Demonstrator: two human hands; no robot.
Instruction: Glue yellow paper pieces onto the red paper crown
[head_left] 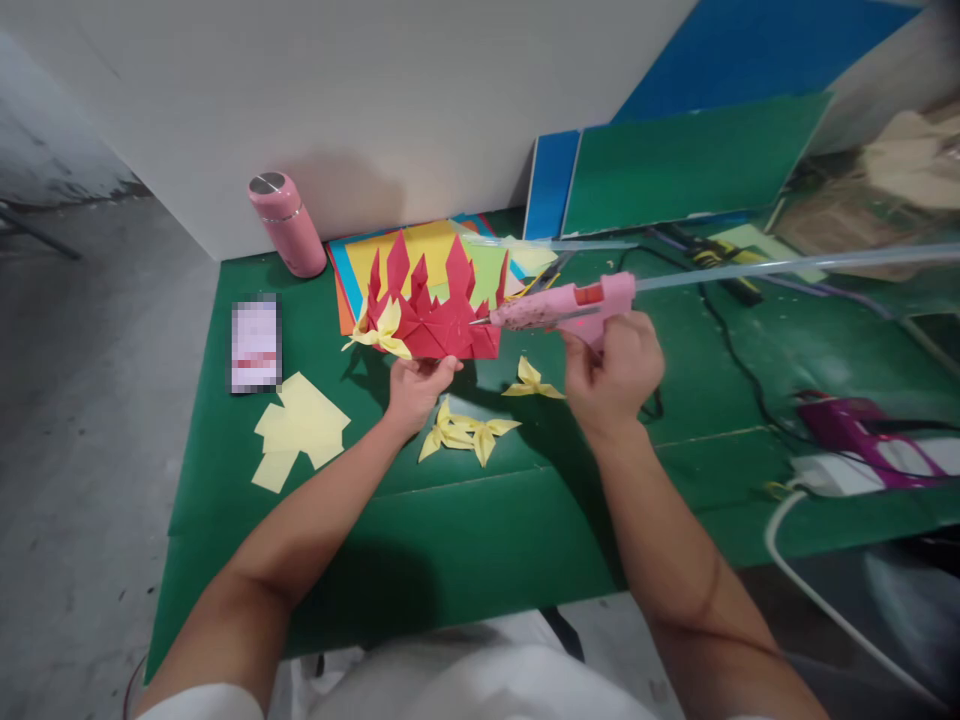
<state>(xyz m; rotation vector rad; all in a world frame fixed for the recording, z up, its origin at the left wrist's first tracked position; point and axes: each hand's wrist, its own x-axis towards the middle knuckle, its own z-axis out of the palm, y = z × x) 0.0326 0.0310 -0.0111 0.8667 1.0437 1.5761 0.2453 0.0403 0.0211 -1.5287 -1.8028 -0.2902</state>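
Note:
My left hand (pixel 420 393) grips the lower edge of a red folded-paper crown (pixel 442 325), holding it up above the table. Pointed red peaks rise along the crown's top, and a yellow paper butterfly (pixel 386 330) sits at its left end. In my right hand (pixel 619 370) is a pink hot glue gun (pixel 566 305), with a long clear glue stick (pixel 750 268) reaching out of its back. The gun's nozzle points left at the crown's front; whether it touches the paper I cannot tell. Below the crown lie more yellow folded pieces (pixel 484 432), with another (pixel 530 380) nearer the gun.
Yellow paper squares (pixel 300 430) and a blurred-out phone-shaped item (pixel 256 345) lie at left. A pink flask (pixel 289 225) stands behind them. Coloured sheets (pixel 352 262) lie behind the crown. Cables, a purple-and-white power strip (pixel 855 450) and pliers (pixel 724 270) occupy the right of the green table (pixel 360 560).

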